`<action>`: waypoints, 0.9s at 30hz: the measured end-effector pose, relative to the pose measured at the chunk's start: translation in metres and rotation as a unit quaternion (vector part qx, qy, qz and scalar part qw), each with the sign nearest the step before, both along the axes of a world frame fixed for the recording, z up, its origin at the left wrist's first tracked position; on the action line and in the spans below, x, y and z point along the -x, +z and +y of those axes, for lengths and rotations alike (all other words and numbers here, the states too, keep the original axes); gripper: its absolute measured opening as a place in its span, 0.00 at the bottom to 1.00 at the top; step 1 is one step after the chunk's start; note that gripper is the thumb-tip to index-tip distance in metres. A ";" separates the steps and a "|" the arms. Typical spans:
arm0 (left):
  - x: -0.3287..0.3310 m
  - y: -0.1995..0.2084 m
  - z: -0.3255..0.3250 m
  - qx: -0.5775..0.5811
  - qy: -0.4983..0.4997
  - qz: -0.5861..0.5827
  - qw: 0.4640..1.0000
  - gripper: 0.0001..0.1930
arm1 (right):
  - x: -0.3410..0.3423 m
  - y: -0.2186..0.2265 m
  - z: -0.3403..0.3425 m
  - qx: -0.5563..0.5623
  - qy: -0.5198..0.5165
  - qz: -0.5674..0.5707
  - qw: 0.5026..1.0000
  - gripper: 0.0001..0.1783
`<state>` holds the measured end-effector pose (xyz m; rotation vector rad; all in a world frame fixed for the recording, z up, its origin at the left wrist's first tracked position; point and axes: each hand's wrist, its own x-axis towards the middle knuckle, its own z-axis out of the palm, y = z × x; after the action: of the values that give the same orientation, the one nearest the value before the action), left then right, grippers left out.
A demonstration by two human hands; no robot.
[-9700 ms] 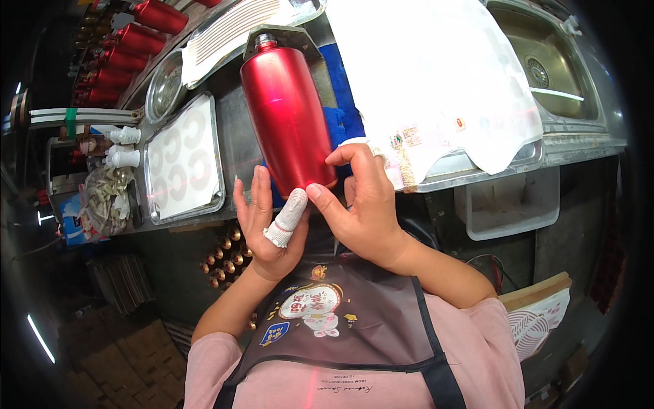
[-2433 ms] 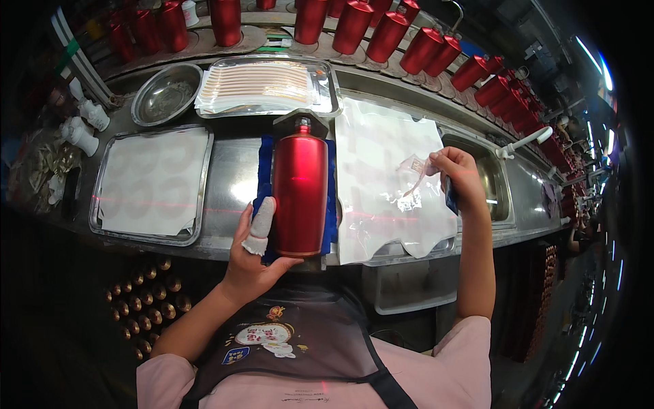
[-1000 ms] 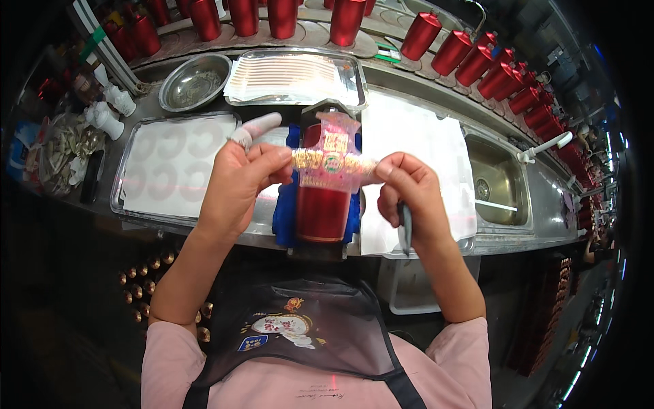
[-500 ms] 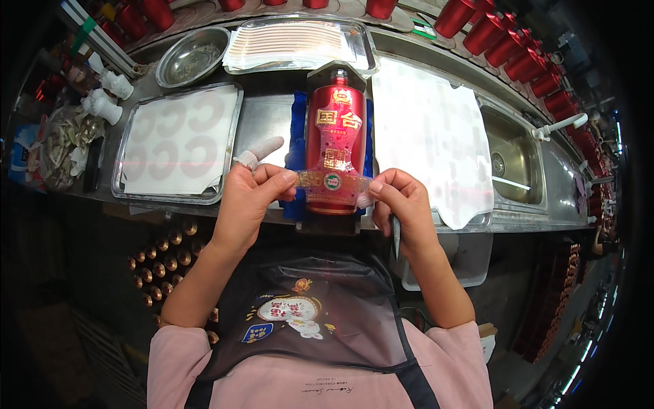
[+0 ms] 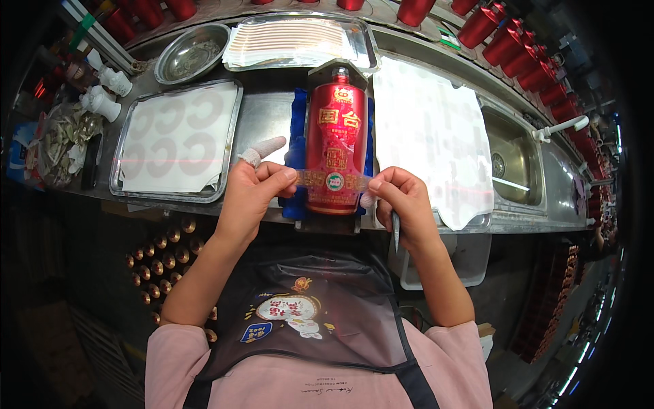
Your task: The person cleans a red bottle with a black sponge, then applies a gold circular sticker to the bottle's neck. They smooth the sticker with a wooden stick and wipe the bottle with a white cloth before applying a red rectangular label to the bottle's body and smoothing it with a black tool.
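A red bottle with gold lettering lies on its back in a blue-padded holder, neck pointing away from me. Across its lower part stretches a thin see-through decal strip with gold pattern and a round green-and-white emblem. My left hand pinches the strip's left end between thumb and a finger; its index finger, in a whitish finger cot, points up and aside. The right end is pinched by my right hand, which also keeps a slim grey blade-like tool in its curled fingers. Whether the strip touches the bottle I cannot tell.
Left, a metal tray carries a white sheet with grey C-shapes. Behind are a steel bowl and a tray of striped sheets. White sheets lie right, beside a sink. Red bottles line a conveyor beyond.
The red bottles on the conveyor have shifted to the right. Both hands keep their pinch on the decal strip, almost in place; the film over the bottle looks flatter.
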<state>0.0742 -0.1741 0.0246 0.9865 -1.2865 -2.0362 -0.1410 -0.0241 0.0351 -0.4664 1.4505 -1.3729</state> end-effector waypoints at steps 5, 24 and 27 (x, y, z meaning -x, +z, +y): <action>0.000 -0.008 -0.005 0.126 0.011 -0.070 0.990 0.31 | -0.001 -0.001 -0.004 0.004 -0.048 0.175 0.983 0.08; 0.029 -0.010 0.000 0.565 -0.153 -0.110 0.804 0.40 | -0.003 0.027 -0.027 -0.038 0.166 0.537 0.826 0.40; 0.030 -0.013 -0.002 0.566 -0.151 -0.124 0.801 0.39 | 0.000 0.027 -0.033 -0.037 0.174 0.541 0.822 0.41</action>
<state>0.0441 -0.1760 0.0118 0.4464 -2.4452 -0.8980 -0.1413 -0.0575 0.0623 -1.5474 2.1303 -0.7044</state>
